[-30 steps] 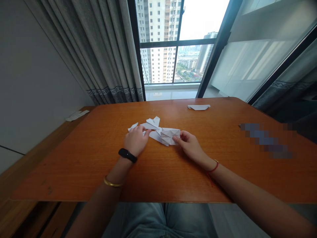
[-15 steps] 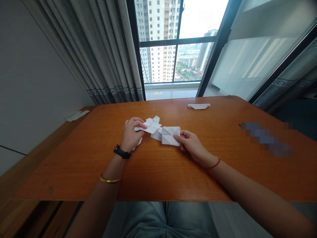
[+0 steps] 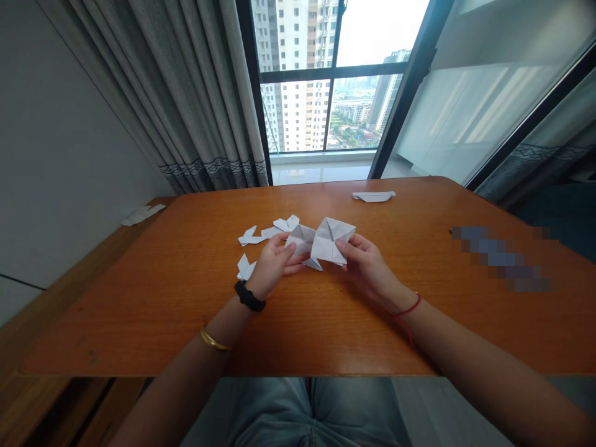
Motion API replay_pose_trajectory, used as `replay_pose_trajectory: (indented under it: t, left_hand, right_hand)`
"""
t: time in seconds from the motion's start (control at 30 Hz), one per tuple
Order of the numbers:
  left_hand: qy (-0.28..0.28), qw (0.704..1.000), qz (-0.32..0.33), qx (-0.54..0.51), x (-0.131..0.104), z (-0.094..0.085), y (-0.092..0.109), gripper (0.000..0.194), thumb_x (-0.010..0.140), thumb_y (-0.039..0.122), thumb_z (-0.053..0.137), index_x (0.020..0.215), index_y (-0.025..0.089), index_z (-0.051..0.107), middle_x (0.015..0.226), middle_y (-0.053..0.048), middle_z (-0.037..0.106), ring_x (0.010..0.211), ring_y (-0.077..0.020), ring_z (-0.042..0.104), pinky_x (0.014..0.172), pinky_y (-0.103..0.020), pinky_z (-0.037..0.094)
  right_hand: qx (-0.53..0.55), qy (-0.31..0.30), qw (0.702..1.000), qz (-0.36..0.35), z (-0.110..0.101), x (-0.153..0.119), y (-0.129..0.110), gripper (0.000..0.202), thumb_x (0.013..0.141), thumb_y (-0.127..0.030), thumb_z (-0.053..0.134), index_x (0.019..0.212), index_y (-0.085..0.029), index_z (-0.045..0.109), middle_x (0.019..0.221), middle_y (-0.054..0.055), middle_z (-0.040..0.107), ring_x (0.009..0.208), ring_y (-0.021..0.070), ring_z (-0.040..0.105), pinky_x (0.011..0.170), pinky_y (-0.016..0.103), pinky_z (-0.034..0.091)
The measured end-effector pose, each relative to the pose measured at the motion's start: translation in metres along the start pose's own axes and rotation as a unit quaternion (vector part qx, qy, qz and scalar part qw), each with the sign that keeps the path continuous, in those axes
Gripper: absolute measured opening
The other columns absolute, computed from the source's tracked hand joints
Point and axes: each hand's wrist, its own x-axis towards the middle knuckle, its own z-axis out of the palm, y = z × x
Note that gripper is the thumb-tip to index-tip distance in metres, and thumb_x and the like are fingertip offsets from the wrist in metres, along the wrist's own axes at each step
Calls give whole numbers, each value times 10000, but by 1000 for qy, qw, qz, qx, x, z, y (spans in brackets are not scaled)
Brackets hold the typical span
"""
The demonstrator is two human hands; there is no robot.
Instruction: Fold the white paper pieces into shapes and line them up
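Presently pinching a white folded sheet (image 3: 302, 238) in the left grip (image 3: 271, 267) and a white paper square (image 3: 333, 241) in the right grip (image 3: 371, 267). Held over the middle of the table (image 3: 279, 347), side by side, too close to tell if joined. See other paper pieces (image 3: 250, 238) lying just beyond and left of the left grip, and a paper strip (image 3: 374, 197) well apart, near the far edge.

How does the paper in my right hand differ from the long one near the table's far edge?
The held paper looks squarish; the far paper is long and narrow. Your right hand pinches the held paper; the far paper lies untouched on the table. Both are white and folded.
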Motion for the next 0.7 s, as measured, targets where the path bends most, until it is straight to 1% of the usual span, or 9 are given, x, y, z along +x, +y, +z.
replay_pose_trajectory:
  t: [0.1,0.17,0.27,0.33,0.4,0.5,0.6,0.67,0.7]
  left_hand:
    - [-3,999,-31,-36,-3,6,-3,383,812,338,649,1145,225,496,1126,-90,654,872,-213,709,683,-290,576]
    - [-5,998,-45,-54,-3,9,-4,356,824,334,631,1140,221,515,1124,-91,652,849,-208,709,675,-294,575]
    - [-47,993,-63,-84,-5,13,-6,333,837,346,614,1138,229,533,1123,-87,656,839,-199,705,721,-329,572]
    - [-71,990,-69,-100,-7,16,-8,339,847,389,600,1142,239,527,1152,-88,650,881,-210,700,765,-353,564]
    - [-83,989,-70,-102,-9,17,-10,389,855,481,564,1156,240,521,1196,-101,633,923,-224,691,788,-369,558]
    - [-68,995,-49,-60,-10,18,-13,477,828,548,574,1175,227,513,1200,-112,628,905,-226,692,742,-351,569]
    - [-25,1000,-8,-1,-9,20,-16,452,792,452,660,1149,214,515,1120,-83,656,850,-185,691,695,-290,567]
    - [-13,1000,7,24,-9,21,-19,423,798,424,654,1131,202,519,1104,-75,661,876,-178,681,703,-272,558]
    - [-13,999,18,32,-8,22,-19,415,804,422,643,1128,195,519,1106,-76,661,903,-181,673,716,-270,550]
  right_hand:
    - [6,11,999,-37,4,-1,-6,276,667,-371,778,842,-202,647,701,-19,582,532,79,414,442,208,311]
    - [-25,3,999,-21,6,-1,-7,306,650,-395,787,822,-193,636,661,-23,567,510,76,407,429,205,303]
    - [-120,3,993,22,9,1,-1,366,606,-456,799,746,-180,604,581,-32,539,472,76,403,422,210,302]
    - [-161,24,987,19,10,2,5,398,595,-500,788,731,-185,585,574,-31,540,465,80,410,424,217,303]
    - [-178,39,983,4,10,3,9,411,601,-523,773,733,-190,573,592,-24,552,476,87,421,428,221,303]
    - [-188,41,981,-6,7,5,13,417,610,-528,766,757,-187,576,633,-7,579,509,99,450,444,223,320]
    - [-192,25,981,-10,5,5,14,420,621,-520,757,806,-181,592,696,11,610,570,119,498,497,235,373]
    - [-210,13,977,-25,4,5,15,392,660,-500,732,838,-178,597,756,26,626,626,131,520,561,252,409]
    - [-230,20,972,-39,3,5,16,381,679,-483,720,870,-178,595,796,31,630,647,132,517,588,259,416]
